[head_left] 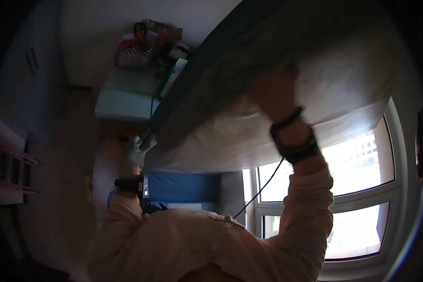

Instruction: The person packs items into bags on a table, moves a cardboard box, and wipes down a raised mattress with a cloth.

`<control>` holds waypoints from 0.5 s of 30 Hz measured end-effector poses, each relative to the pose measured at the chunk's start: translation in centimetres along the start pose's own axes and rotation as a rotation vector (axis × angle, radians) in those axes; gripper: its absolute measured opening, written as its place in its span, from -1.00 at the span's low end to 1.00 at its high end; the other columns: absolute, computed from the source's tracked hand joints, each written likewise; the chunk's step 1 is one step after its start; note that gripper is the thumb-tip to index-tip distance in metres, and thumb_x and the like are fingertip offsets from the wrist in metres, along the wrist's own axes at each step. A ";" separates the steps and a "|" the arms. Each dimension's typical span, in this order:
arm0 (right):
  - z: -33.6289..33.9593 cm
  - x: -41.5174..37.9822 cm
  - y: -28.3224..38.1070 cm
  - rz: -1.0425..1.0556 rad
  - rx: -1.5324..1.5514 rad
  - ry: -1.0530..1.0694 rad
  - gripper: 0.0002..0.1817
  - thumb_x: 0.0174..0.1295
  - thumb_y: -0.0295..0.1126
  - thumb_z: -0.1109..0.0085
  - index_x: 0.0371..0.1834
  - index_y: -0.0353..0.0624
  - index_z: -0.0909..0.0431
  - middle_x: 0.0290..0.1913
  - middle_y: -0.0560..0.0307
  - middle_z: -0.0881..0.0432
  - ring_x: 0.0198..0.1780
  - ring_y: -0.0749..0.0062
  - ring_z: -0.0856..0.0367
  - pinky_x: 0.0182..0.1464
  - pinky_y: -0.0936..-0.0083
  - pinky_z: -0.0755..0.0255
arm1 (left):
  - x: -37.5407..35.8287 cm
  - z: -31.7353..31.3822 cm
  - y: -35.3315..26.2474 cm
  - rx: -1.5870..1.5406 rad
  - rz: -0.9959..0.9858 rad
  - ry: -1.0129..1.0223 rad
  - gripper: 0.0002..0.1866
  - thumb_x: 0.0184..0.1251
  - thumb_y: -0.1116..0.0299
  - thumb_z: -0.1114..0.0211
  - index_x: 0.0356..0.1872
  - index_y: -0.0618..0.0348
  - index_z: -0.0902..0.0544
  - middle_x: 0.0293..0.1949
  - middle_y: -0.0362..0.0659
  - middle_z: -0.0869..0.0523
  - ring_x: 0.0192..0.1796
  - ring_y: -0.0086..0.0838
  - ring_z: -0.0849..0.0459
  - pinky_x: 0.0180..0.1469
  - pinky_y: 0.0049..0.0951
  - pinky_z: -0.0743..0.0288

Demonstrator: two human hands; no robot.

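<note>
Bedroom in dim light, window (357, 188) bright behind. Large grey mattress (286, 84) is raised and tilted off the blue bed (181, 185). Left hand (137, 149) grips its lower edge; right hand (275, 94) presses flat against its underside, fingers spread. Bags (143, 47) sit on pale boxes (127, 94) beyond the bed's far corner.
</note>
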State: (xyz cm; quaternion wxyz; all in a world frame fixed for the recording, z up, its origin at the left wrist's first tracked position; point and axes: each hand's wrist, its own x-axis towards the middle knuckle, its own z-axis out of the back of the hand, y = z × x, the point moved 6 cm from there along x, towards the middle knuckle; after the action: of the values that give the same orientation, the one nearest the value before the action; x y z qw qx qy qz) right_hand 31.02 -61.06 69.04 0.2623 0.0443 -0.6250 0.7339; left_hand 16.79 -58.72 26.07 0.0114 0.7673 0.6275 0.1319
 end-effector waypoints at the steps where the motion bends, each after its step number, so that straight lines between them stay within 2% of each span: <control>1: -0.2 1.2 -2.1 -0.006 -0.072 0.077 -0.58 0.04 -0.04 -0.04 -0.18 -0.13 -0.52 -0.27 0.00 -0.55 -0.21 0.12 -0.48 -0.16 0.04 -0.35 | -0.4 0.4 0.0 0.037 -0.013 -0.052 -0.39 0.22 -0.08 0.14 0.07 0.27 -0.32 0.10 0.14 -0.33 0.10 0.00 -0.35 0.22 0.02 -0.02; 2: 0.4 3.7 -4.0 -0.007 -0.144 0.154 -0.55 0.09 -0.07 0.01 -0.08 -0.16 -0.49 -0.19 -0.03 -0.56 -0.03 0.06 -0.43 -0.09 -0.05 -0.31 | -0.8 0.6 0.1 0.075 -0.019 -0.102 -0.42 0.21 -0.06 0.12 0.04 0.26 -0.34 0.08 0.12 -0.35 0.09 -0.02 -0.37 0.21 -0.01 -0.05; 4: 0.2 4.4 -2.2 -0.077 -0.158 0.160 -0.56 0.09 -0.10 0.02 -0.07 -0.17 -0.48 -0.17 -0.04 -0.55 -0.03 0.08 -0.44 -0.08 0.00 -0.32 | -1.5 0.8 0.2 0.115 -0.011 -0.162 -0.46 0.21 -0.03 0.08 0.00 0.24 -0.38 0.03 0.08 -0.39 0.05 -0.07 -0.39 0.17 -0.08 -0.10; 6: -1.8 1.9 4.2 -0.146 -0.001 0.213 -0.58 0.09 -0.14 0.03 -0.07 -0.18 -0.48 -0.15 -0.04 -0.54 -0.03 0.10 -0.44 -0.08 0.04 -0.33 | -1.8 1.1 0.3 0.140 -0.003 -0.184 -0.51 0.20 0.01 0.04 -0.04 0.22 -0.42 -0.01 0.04 -0.43 0.02 -0.12 -0.42 0.14 -0.15 -0.15; 8: -4.2 -2.4 13.7 -0.113 0.211 0.467 -0.59 0.09 -0.18 0.04 -0.06 -0.19 -0.47 -0.12 -0.05 -0.53 -0.03 0.11 -0.44 -0.07 0.09 -0.34 | -1.8 1.7 -0.2 0.203 -0.024 -0.216 -0.56 0.20 0.05 0.00 -0.09 0.20 -0.47 -0.05 0.00 -0.47 -0.02 -0.17 -0.45 0.10 -0.21 -0.21; 9: -4.7 -4.7 18.1 -0.082 0.311 0.594 -0.60 0.09 -0.20 0.05 -0.06 -0.19 -0.47 -0.11 -0.05 -0.52 -0.03 0.12 -0.45 -0.06 0.11 -0.35 | -1.7 2.0 -0.4 0.305 -0.045 -0.240 -0.58 0.19 0.06 -0.02 -0.11 0.20 -0.49 -0.07 -0.01 -0.50 -0.03 -0.20 -0.46 0.09 -0.25 -0.23; 11: -5.1 -8.3 24.0 -0.050 0.398 0.717 -0.61 0.09 -0.24 0.06 -0.05 -0.21 -0.46 -0.09 -0.05 -0.52 -0.02 0.14 -0.45 -0.05 0.15 -0.36 | -1.2 2.5 -1.6 0.627 -0.123 -0.277 -0.63 0.19 0.10 -0.06 -0.15 0.18 -0.53 -0.12 -0.05 -0.54 -0.07 -0.25 -0.49 0.05 -0.31 -0.28; 14: -5.3 -9.7 25.4 -0.025 0.411 0.739 -0.63 0.10 -0.29 0.07 -0.04 -0.22 -0.45 -0.05 -0.06 -0.50 -0.02 0.17 -0.46 -0.04 0.22 -0.38 | -0.5 1.9 -3.7 1.303 -0.360 -0.226 -0.69 0.18 0.15 -0.12 -0.21 0.15 -0.60 -0.18 -0.11 -0.60 -0.12 -0.32 -0.53 0.00 -0.41 -0.36; 15: -5.5 -10.1 24.3 -0.005 0.393 0.725 -0.63 0.10 -0.31 0.08 -0.04 -0.23 -0.44 -0.04 -0.06 -0.50 -0.02 0.18 -0.46 -0.03 0.24 -0.38 | -0.3 1.3 -3.5 1.138 -0.304 -0.257 -0.69 0.20 0.17 -0.09 -0.17 0.15 -0.56 -0.14 -0.12 -0.56 -0.08 -0.33 -0.50 0.02 -0.42 -0.35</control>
State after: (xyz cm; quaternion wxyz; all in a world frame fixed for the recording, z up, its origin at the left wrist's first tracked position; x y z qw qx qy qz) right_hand 30.43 -61.23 42.19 0.4539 -0.1665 -0.3401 0.8066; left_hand 13.71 -58.05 24.12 -0.3066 0.5644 0.6957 -0.3216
